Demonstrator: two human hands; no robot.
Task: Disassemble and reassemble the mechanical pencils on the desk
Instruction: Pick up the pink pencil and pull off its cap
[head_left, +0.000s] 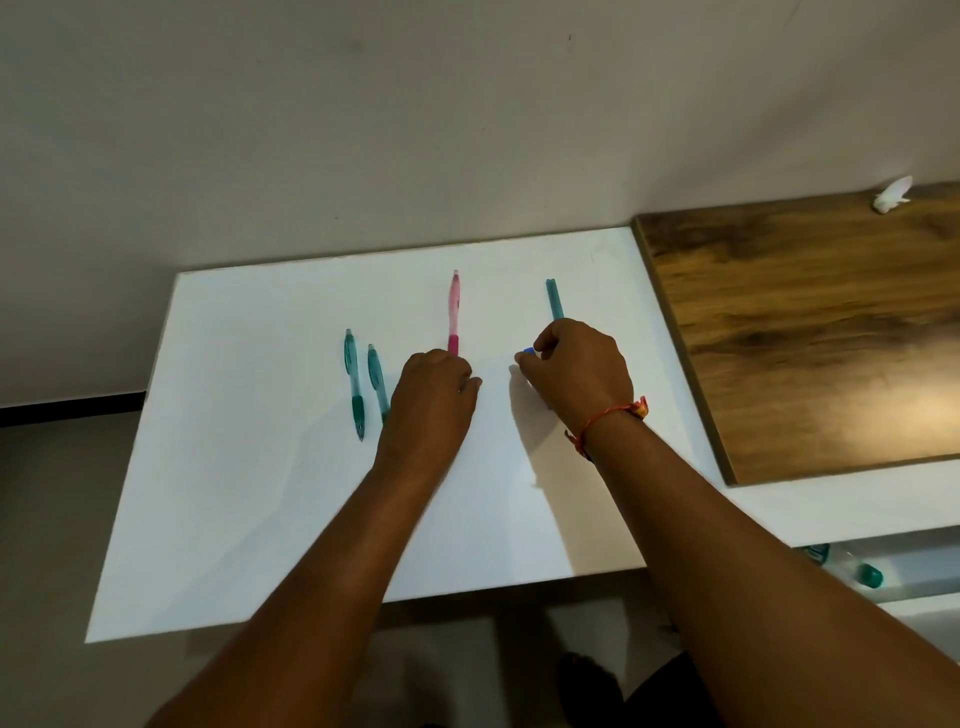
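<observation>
Four mechanical pencils lie on the white desk (260, 467). Two teal pencils (354, 384) (376, 376) lie side by side at the left. A pink pencil (454, 312) points away from me; its near end goes under my left hand (434, 395), whose fingers are curled over it. A fourth teal pencil (555, 299) sticks out beyond my right hand (576, 369), the rest of it hidden beneath. The right thumb and fingertips pinch a small blue piece (529, 352) just above the desk.
A wooden board (810, 332) lies on the surface to the right, with a crumpled white scrap (892, 193) at its far edge. A bottle with a green cap (862, 571) lies on a lower shelf at right. The wall runs along the desk's far edge.
</observation>
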